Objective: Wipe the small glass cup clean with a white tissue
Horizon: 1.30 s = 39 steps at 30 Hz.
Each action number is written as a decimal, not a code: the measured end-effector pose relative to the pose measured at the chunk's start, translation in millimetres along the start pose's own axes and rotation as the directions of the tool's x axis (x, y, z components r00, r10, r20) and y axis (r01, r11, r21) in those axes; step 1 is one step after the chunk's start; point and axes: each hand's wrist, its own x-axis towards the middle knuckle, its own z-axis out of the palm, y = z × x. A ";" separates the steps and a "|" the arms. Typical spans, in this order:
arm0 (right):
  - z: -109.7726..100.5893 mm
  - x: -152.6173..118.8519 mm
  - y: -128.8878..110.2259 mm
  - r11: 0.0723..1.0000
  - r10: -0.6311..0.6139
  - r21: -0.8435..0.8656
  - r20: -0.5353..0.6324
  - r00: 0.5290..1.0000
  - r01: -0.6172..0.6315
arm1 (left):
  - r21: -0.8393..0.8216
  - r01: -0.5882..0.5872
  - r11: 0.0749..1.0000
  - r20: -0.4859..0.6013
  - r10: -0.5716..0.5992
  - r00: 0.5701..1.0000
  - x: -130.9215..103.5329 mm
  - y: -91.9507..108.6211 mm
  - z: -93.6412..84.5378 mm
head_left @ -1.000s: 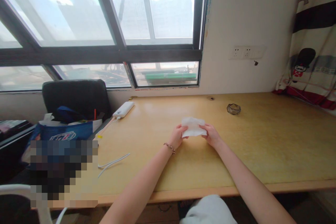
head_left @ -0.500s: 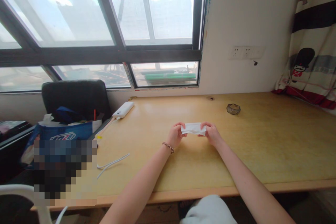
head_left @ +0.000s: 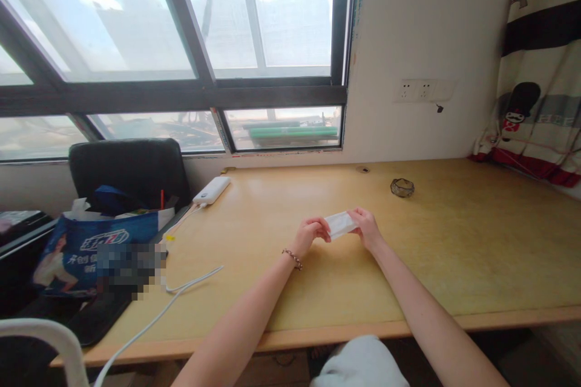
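Note:
A small white folded piece, like tissue or cloth [head_left: 340,225], is held up over the wooden table, tilted with its right end higher. My left hand [head_left: 311,236], with a beaded bracelet at the wrist, pinches its left end. At the right end, my right hand [head_left: 365,228] grips it between thumb and fingers. The middle of the piece shows between the two hands; its ends are covered by fingers.
The wooden table [head_left: 454,242] bears a dark round wire-like ring [head_left: 402,188] at the back right, a white power bank [head_left: 211,190] at the back left and a white cable [head_left: 195,281]. A blue bag [head_left: 104,242] rests on a black chair [head_left: 131,163] at left.
The white piece has gone from level to tilted, its left end lower. My left hand has shifted slightly right and down, closer to my right hand.

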 end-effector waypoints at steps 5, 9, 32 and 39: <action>-0.4 2.0 -1.2 0.996 -0.069 0.052 -0.006 0.998 0.070 | 0.032 -0.035 0.999 -0.008 0.036 0.999 -0.4 -3.8 -5.4; 3.3 -2.2 -6.8 0.993 -0.076 0.100 0.092 0.993 0.067 | 0.020 -0.027 0.999 -0.169 0.030 0.985 4.3 -4.7 -4.9; 2.0 2.0 3.9 0.980 -0.185 -0.067 0.002 0.983 0.185 | -0.002 0.133 0.991 0.079 -0.133 0.988 -5.8 10.4 15.9; 2.6 2.6 5.6 0.984 -0.159 -0.085 -0.001 0.987 0.158 | 0.019 0.232 0.972 0.227 -0.230 0.946 -10.0 3.5 15.9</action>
